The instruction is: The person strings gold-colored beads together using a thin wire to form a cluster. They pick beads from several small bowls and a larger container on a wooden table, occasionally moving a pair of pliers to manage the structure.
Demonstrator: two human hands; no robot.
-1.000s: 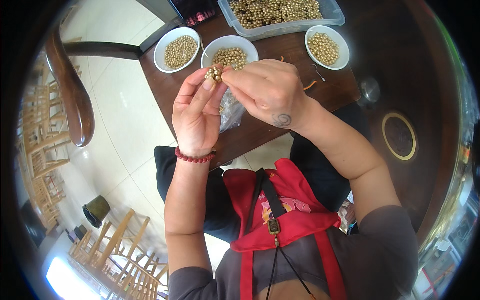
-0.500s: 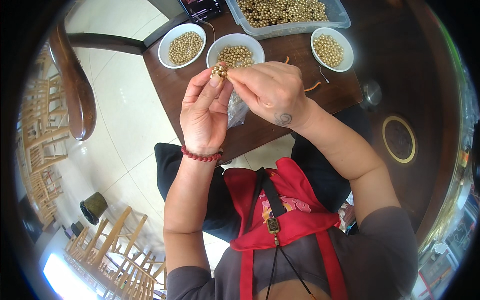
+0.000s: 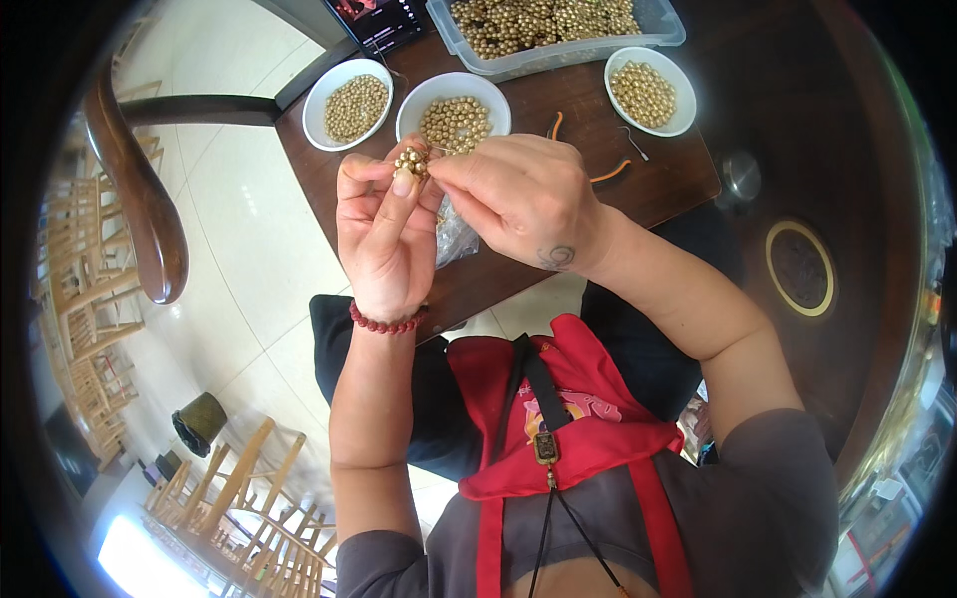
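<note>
Left hand [image 3: 384, 234] grasps a gold bead cluster [image 3: 411, 160] between thumb and fingers. Right hand [image 3: 533, 194] pinches the cluster's right side; exact bit between its tips is too small to make out. Cluster is held up over the left part of the dark wooden table [image 3: 518, 261], just near-side of the middle white bowl [image 3: 439, 88], gold beads inside. Clear plastic bag [image 3: 456, 239] lies below the hands, partly hidden. Orange-handled tool [image 3: 610, 171] sits right of the right hand, partly covered; thin metal hook [image 3: 633, 143] beyond it, toward the right edge. Left bowl [image 3: 317, 105], beads in it, by the left edge; right bowl [image 3: 683, 95], same, by the right edge. Translucent bin [image 3: 558, 62] full of beads along the far edge. Lit screen [image 3: 379, 22] at the far left corner.
</note>
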